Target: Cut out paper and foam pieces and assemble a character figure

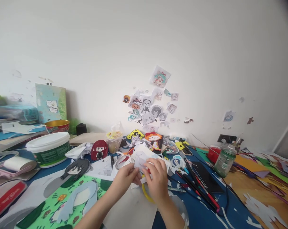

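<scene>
In the middle of the head view, a small piece of white paper (pixel 139 158) with a faint line drawing is held up between my two hands. My left hand (pixel 128 175) pinches its lower left edge with thumb and fingers. My right hand (pixel 156 175) has its fingers curled in at the paper's right side, fingertips on it. A curved yellow strip (pixel 146 193) shows below, beside the right palm; its kind is unclear. Under my forearms lies a pale sheet (pixel 130 210). A roll of tape (pixel 123 161) sits just behind my left hand.
A white-lidded tub (pixel 48 148) and a paper roll (pixel 19 165) stand at left. Paper cutouts, including a long-haired blue figure (pixel 80 197), lie in front. Pens (pixel 201 183), a dark flat panel (pixel 208 176) and a bottle (pixel 224 161) are at right. Drawings (pixel 147 106) cover the wall.
</scene>
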Available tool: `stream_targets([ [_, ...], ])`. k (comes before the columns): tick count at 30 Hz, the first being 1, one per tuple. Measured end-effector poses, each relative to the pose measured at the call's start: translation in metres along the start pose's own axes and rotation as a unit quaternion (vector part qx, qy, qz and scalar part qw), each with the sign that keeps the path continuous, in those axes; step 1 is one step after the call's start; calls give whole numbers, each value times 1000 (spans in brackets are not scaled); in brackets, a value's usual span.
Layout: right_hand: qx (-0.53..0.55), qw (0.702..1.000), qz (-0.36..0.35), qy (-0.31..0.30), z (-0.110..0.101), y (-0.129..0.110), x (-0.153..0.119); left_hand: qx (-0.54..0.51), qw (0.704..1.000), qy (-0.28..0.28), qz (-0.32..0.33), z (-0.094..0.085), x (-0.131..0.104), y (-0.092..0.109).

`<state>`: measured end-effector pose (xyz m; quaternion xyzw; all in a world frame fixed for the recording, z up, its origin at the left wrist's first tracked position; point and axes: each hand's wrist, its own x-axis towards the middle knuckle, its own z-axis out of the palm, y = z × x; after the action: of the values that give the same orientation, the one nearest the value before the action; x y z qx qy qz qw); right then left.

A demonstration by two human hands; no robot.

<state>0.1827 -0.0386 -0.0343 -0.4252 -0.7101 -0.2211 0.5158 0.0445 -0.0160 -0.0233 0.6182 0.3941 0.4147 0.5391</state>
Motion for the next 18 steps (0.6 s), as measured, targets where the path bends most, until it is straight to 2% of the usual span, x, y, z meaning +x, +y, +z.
stream_targets([
  [3,-28,999,-19,26,0,-3,-1,3,1000,-2,10,2,-1,0],
  [6,-42,998,-4,38,0,-3,-2,33,999,-3,25,3,-3,0],
  [18,14,998,46,-28,4,-1,0,225,969,13,102,3,-7,-3],
])
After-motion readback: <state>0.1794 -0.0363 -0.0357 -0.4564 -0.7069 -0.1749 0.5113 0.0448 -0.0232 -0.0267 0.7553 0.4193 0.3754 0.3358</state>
